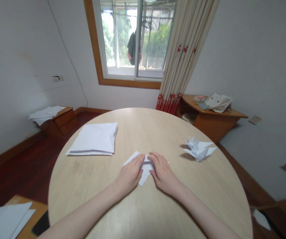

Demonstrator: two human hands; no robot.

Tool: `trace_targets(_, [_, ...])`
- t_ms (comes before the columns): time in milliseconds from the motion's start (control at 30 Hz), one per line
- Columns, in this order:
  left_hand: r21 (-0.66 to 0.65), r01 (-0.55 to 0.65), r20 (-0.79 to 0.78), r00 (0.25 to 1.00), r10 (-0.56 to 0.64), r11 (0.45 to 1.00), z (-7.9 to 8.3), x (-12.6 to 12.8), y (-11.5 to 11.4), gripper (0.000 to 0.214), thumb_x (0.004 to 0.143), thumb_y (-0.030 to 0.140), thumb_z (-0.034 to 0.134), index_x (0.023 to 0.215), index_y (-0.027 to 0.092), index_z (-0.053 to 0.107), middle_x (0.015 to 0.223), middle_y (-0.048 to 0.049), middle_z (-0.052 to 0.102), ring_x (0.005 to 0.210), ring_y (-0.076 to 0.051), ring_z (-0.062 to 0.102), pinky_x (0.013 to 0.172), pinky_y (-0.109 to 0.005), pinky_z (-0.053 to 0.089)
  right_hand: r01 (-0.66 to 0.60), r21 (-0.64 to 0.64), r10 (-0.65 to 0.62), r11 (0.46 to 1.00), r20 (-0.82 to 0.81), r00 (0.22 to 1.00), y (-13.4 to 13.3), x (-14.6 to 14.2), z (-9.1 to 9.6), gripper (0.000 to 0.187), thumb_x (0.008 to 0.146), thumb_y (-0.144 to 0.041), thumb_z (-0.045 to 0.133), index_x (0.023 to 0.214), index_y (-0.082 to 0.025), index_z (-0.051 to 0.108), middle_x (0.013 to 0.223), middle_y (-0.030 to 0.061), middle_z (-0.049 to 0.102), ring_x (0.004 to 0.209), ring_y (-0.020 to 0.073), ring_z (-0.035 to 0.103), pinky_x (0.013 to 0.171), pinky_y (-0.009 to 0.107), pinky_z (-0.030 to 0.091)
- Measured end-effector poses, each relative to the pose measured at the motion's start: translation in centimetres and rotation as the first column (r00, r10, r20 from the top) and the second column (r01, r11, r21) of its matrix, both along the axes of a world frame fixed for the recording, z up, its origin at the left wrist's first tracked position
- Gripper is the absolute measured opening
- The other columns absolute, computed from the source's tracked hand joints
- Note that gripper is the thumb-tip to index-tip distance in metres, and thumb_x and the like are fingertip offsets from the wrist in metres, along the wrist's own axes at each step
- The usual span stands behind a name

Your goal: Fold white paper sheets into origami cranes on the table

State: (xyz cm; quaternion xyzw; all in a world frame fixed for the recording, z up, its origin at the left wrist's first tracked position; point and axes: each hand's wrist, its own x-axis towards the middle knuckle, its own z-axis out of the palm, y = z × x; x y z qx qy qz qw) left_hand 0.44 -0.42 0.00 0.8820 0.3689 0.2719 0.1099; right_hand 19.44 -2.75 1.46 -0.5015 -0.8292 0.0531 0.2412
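Note:
A partly folded sheet of white paper [146,170] lies on the round wooden table [143,212], near its middle. My left hand [131,171] rests on the paper's left side, fingers closed together and thumb at the near edge. From the right, my right hand [162,172] grips the other side, its fingertips bent onto the folded strip. Both hands cover much of the paper, and only its centre, a left corner and a near point show. To the right sit folded paper cranes [198,150], overlapping so that I cannot tell how many.
A stack of white paper [93,139] lies at the table's back left. Beyond the table stand a small cabinet [64,121] with papers and a corner desk [207,119] holding a cloth bag [219,102]. More sheets [7,219] lie on a lower surface at the near left.

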Motion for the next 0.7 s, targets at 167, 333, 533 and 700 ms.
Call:
trace_targets(167, [-0.031, -0.027, -0.113, 0.993, 0.023, 0.999, 0.0, 0.2, -0.2, 0.049, 0.091, 0.020, 0.043, 0.139, 0.014, 0.035, 0.144, -0.0157, 0.042, 0.134, -0.025, 0.039, 0.108, -0.043, 0.039, -0.032, -0.154, 0.038, 0.988, 0.037, 0.999, 0.6, 0.6, -1.5, 0.056, 0.092, -0.021, 0.034, 0.146, -0.011, 0.024, 0.153, 0.0182, 0.024, 0.142, 0.0249, 0.018, 0.113, 0.050, 0.026])
trace_targets(333, [-0.017, -0.048, -0.186, 0.982, 0.044, 0.999, -0.4, 0.3, -0.2, 0.044, 0.092, 0.021, 0.040, 0.135, 0.010, 0.042, 0.144, -0.0167, 0.042, 0.133, -0.025, 0.039, 0.108, -0.043, 0.039, -0.063, -0.218, 0.083, 0.974, 0.084, 0.993, 0.7, 0.6, -1.8, 0.052, 0.096, -0.023, 0.027, 0.145, -0.005, 0.028, 0.152, 0.0199, 0.025, 0.142, 0.0233, 0.017, 0.114, 0.048, 0.025])
trace_targets(533, [0.063, -0.053, -0.233, 0.970, 0.066, 0.997, -1.6, 0.8, -0.3, 0.044, 0.094, 0.018, 0.035, 0.136, 0.009, 0.041, 0.144, -0.0179, 0.041, 0.136, -0.026, 0.035, 0.110, -0.049, 0.034, -0.072, -0.192, 0.100, 0.979, 0.144, 0.984, 0.6, 0.5, -1.6, 0.050, 0.097, -0.022, 0.027, 0.145, -0.010, 0.030, 0.150, 0.0175, 0.031, 0.141, 0.0236, 0.021, 0.114, 0.051, 0.024])
trace_targets(700, [0.049, -0.082, -0.331, 0.939, 0.094, 0.995, -1.0, 1.1, -0.8, 0.045, 0.095, 0.016, 0.029, 0.139, 0.009, 0.038, 0.146, -0.0184, 0.037, 0.137, -0.030, 0.032, 0.106, -0.064, 0.028, -0.018, -0.227, 0.070, 0.974, 0.221, 0.973, 0.4, 0.2, -1.3, 0.051, 0.096, -0.019, 0.025, 0.146, -0.011, 0.028, 0.151, 0.0157, 0.028, 0.142, 0.0260, 0.018, 0.112, 0.057, 0.020])
